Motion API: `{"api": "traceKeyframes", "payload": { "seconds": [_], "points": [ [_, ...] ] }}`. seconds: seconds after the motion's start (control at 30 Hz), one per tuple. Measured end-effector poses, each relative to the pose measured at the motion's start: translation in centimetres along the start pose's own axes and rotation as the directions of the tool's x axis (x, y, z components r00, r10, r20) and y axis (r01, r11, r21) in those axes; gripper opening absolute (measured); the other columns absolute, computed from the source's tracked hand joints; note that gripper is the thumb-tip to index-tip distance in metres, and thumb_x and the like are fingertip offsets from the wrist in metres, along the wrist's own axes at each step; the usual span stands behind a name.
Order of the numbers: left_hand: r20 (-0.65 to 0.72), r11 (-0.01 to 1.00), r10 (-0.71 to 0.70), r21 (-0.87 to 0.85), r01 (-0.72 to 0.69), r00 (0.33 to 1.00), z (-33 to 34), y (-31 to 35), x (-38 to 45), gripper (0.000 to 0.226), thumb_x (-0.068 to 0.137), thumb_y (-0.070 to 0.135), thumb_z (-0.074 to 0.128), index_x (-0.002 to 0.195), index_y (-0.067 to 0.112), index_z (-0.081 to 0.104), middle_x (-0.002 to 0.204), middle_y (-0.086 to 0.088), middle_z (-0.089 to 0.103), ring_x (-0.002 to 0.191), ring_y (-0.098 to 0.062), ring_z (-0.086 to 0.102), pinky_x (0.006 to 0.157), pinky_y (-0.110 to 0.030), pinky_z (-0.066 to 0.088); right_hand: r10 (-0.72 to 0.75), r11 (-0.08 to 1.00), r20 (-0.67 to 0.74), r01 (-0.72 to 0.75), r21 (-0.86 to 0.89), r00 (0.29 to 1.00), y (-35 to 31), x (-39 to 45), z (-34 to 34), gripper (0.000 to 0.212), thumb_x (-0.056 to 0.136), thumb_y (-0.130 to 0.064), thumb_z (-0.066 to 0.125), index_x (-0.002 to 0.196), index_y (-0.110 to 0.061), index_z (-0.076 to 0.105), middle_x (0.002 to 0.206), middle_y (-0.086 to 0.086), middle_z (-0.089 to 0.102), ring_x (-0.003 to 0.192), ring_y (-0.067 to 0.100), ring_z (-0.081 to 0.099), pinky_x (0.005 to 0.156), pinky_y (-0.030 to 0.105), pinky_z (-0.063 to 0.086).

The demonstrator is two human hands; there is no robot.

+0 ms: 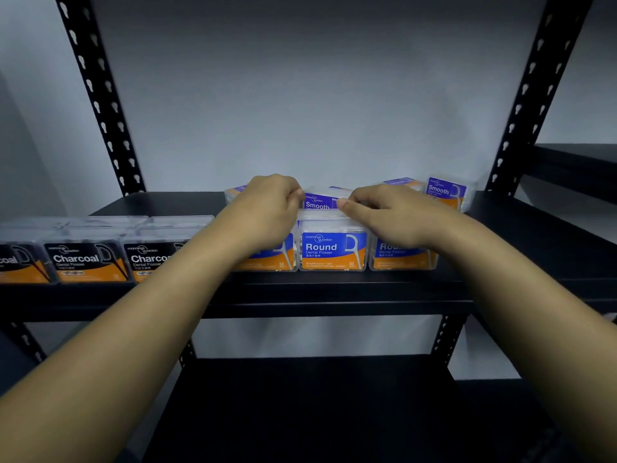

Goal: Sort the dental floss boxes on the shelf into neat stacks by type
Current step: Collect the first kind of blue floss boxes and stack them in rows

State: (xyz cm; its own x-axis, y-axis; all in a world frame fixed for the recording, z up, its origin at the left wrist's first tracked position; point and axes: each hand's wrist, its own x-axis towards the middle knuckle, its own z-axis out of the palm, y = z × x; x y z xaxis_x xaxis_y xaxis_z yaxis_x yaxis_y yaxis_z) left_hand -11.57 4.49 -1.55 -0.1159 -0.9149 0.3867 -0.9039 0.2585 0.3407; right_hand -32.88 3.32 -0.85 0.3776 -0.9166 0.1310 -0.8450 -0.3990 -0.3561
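Note:
Both hands reach over the black shelf. My left hand and my right hand pinch the two ends of a purple "Smooth" floss box that sits behind the front row. Three blue "Round" boxes line the front edge: the middle one is plain to see, the left one and the right one lie partly under my wrists. Black "Charcoal" boxes stand in a row at the left. Another "Smooth" box stands at the back right.
Black perforated uprights rise at the back left and back right. A lower shelf lies beneath. A second rack stands to the right. A grey wall closes the back.

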Motion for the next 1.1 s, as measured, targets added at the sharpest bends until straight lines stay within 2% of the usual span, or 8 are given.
{"api": "traceKeyframes", "payload": {
  "seconds": [0.13, 0.27, 0.5, 0.63, 0.8, 0.97, 1.03, 1.1],
  "points": [
    [-0.005, 0.999, -0.016, -0.028, 0.016, 1.000, 0.0, 0.3, 0.1, 0.034, 0.108, 0.030, 0.039, 0.126, 0.016, 0.064, 0.126, -0.005, 0.066, 0.096, -0.010, 0.053, 0.055, -0.017, 0.036, -0.010, 1.000, -0.008, 0.010, 0.013, 1.000, 0.1, 0.0, -0.1, 0.048, 0.104, -0.062, 0.033, 0.132, -0.032, 0.058, 0.129, -0.007, 0.068, 0.104, 0.011, 0.065, 0.077, 0.030, 0.053],
    [-0.036, 0.999, 0.001, -0.037, -0.003, 0.999, 0.3, 0.3, 0.0, 0.033, 0.107, 0.028, 0.040, 0.119, 0.015, 0.067, 0.122, -0.004, 0.068, 0.096, -0.010, 0.055, 0.056, -0.017, 0.037, -0.013, 1.000, -0.002, 0.013, 0.013, 1.000, 0.0, 0.0, 0.0, 0.049, 0.101, -0.066, 0.034, 0.130, -0.035, 0.059, 0.126, -0.008, 0.070, 0.103, 0.011, 0.067, 0.082, 0.033, 0.057],
    [-0.006, 0.997, 0.060, 0.045, -0.060, 0.998, 0.6, 0.6, -0.5, 0.038, 0.106, 0.038, 0.040, 0.085, 0.015, 0.062, 0.077, 0.005, 0.061, 0.072, -0.008, 0.057, 0.055, -0.026, 0.038, -0.045, 0.994, -0.035, 0.042, -0.098, 0.998, -0.6, -0.4, 0.5, 0.048, 0.101, -0.066, 0.033, 0.122, -0.033, 0.060, 0.121, -0.007, 0.071, 0.098, 0.011, 0.064, 0.071, 0.029, 0.051],
    [0.019, 0.998, 0.046, 0.048, -0.046, 0.999, 0.5, 0.8, -0.5, 0.034, 0.106, 0.038, 0.042, 0.089, 0.016, 0.061, 0.083, 0.005, 0.061, 0.072, -0.006, 0.057, 0.052, -0.023, 0.036, -0.035, 0.988, -0.063, 0.025, -0.151, 0.997, -1.0, -0.3, 0.7, 0.052, 0.103, -0.064, 0.033, 0.114, -0.023, 0.064, 0.114, -0.002, 0.072, 0.097, 0.012, 0.066, 0.076, 0.033, 0.057],
    [0.002, 0.999, 0.017, 0.027, -0.017, 1.000, 0.7, 1.1, -0.8, 0.034, 0.105, 0.042, 0.044, 0.101, 0.015, 0.065, 0.097, 0.000, 0.066, 0.080, -0.011, 0.060, 0.052, -0.022, 0.040, -0.013, 0.991, -0.094, 0.000, -0.137, 0.995, -1.3, 0.1, 1.1, 0.049, 0.100, -0.066, 0.038, 0.098, -0.024, 0.064, 0.102, -0.004, 0.073, 0.092, 0.012, 0.068, 0.075, 0.036, 0.058],
    [0.010, 0.999, 0.020, 0.047, -0.021, 1.000, 0.7, 1.4, -0.8, 0.031, 0.105, 0.042, 0.042, 0.085, 0.023, 0.055, 0.081, 0.006, 0.056, 0.069, -0.008, 0.056, 0.051, -0.021, 0.035, 0.019, 0.991, -0.134, -0.036, -0.130, 0.991, -1.5, 0.5, 1.3, 0.050, 0.097, -0.069, 0.040, 0.085, -0.025, 0.060, 0.095, -0.004, 0.072, 0.090, 0.015, 0.068, 0.071, 0.035, 0.054],
    [0.029, 0.996, 0.064, 0.066, -0.066, 0.998, 0.7, 1.2, -0.9, 0.033, 0.104, 0.045, 0.041, 0.083, 0.025, 0.055, 0.083, 0.005, 0.061, 0.074, -0.009, 0.060, 0.055, -0.025, 0.041, 0.033, 0.990, -0.139, -0.051, -0.130, 0.990, -1.5, 0.6, 1.4, 0.052, 0.095, -0.072, 0.039, 0.086, -0.025, 0.061, 0.095, -0.004, 0.072, 0.090, 0.015, 0.068, 0.071, 0.035, 0.055],
    [0.041, 0.992, 0.091, 0.080, -0.094, 0.995, 0.7, 1.0, -1.0, 0.036, 0.104, 0.048, 0.040, 0.095, 0.021, 0.063, 0.094, 0.004, 0.066, 0.087, -0.012, 0.065, 0.062, -0.028, 0.051, 0.037, 0.989, -0.139, -0.056, -0.134, 0.990, -1.7, 0.5, 1.4, 0.055, 0.094, -0.075, 0.038, 0.086, -0.026, 0.060, 0.094, -0.004, 0.071, 0.089, 0.015, 0.068, 0.071, 0.036, 0.055]
  ]
}}
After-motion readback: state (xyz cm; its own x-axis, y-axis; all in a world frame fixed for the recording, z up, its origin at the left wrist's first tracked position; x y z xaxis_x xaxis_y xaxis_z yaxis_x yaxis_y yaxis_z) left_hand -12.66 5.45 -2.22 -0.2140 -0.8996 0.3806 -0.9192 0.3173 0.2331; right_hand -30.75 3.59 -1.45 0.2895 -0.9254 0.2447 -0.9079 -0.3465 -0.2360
